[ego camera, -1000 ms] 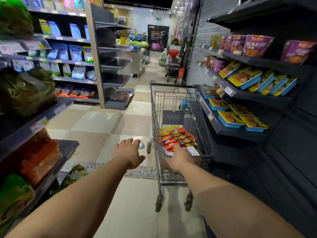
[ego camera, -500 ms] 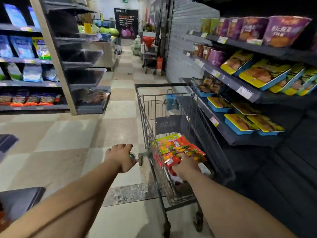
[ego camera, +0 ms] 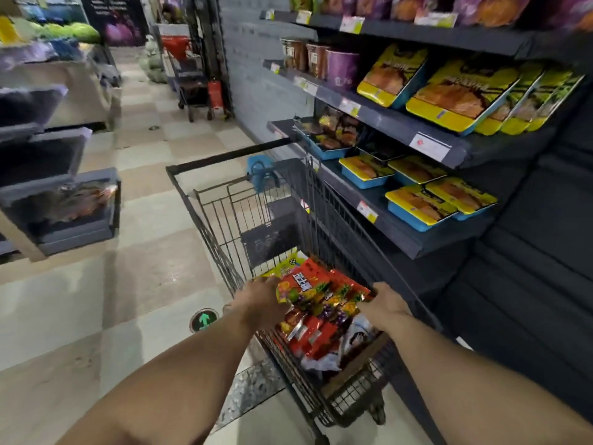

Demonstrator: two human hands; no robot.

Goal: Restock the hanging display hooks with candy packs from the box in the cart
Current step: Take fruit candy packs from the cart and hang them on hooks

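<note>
The person's left hand (ego camera: 261, 301) lies against the left edge of a stack of candy packs (ego camera: 316, 295), its fingers running under or behind the packs so that whether they curl around them cannot be told. The right hand (ego camera: 383, 305) meets the stack's right edge in the same way, fingertips hidden by the wrappers. Between the two hands the red and yellow packs sit piled in a cardboard box (ego camera: 356, 364) that rests in the basket of the wire cart (ego camera: 224, 245). The cart stands just beside dark shelves (ego camera: 401, 239) carrying blue and yellow trays (ego camera: 417, 207); no hanging hooks are in view.

The likely step is gathering a bundle to lift out. The glossy wrappers look slippery and loosely stacked, so a squeeze from the sides alone could let the middle packs slide out and drop into the cart or onto the floor (ego camera: 134, 252). Lifting too many at once would raise that risk.
</note>
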